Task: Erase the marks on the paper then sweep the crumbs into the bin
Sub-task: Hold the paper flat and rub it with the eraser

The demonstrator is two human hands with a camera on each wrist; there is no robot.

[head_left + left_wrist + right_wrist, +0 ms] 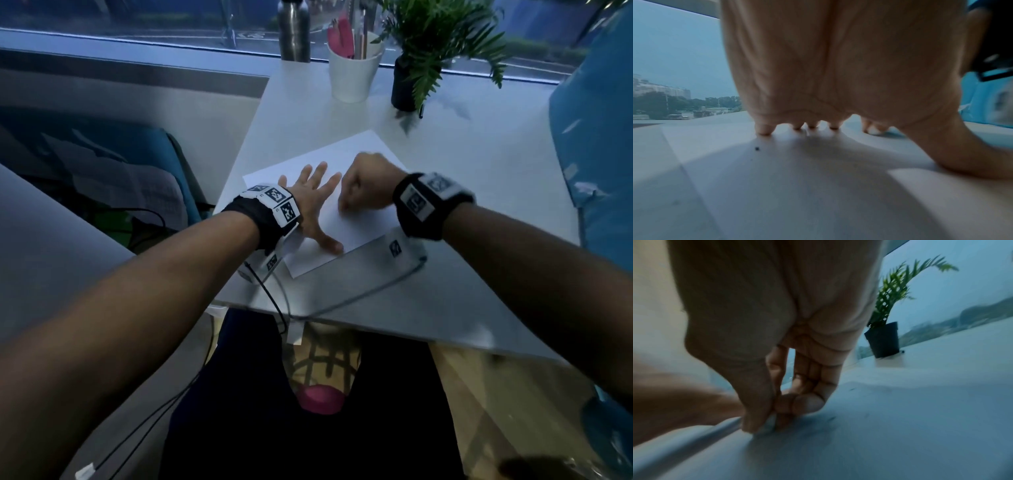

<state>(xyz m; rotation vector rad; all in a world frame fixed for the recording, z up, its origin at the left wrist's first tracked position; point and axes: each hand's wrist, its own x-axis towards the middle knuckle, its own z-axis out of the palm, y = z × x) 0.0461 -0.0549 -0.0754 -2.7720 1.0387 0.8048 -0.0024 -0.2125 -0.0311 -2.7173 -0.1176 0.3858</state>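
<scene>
White table [479,178] set against a window, dim bluish light. Along far edge: steel bottle [294,31], white cup [352,73] of pens, potted plant [411,82]. Blue plastic [596,137] at right edge; whether it is the bin, cannot tell.

Paper [363,222] lying skewed on near-left part of table, one corner close to near edge. Left hand [308,202] flat on paper's left half, fingers straight and spread, tips and thumb pressing down, holding nothing. Right hand [366,185] over paper's middle, curled, thumb and fingertips [754,423] pinched together at the sheet. Eraser presumably in that pinch, but too blurred and hidden to confirm. Faint grey marks [830,418] just beside the pinch; a few dark specks [757,148] on paper near left little finger, likely crumbs.

Handling, as judged: single sheet, light, thin, limp; slides readily on smooth table and buckles or tears if rubbed toward an unheld edge. Best pinned flat close to rubbing spot, strokes directed away from pinning hand. No lifting by a corner while crumbs lie on it. Crumbs tiny and light; gentle sweep with hand's edge toward a table edge.
</scene>
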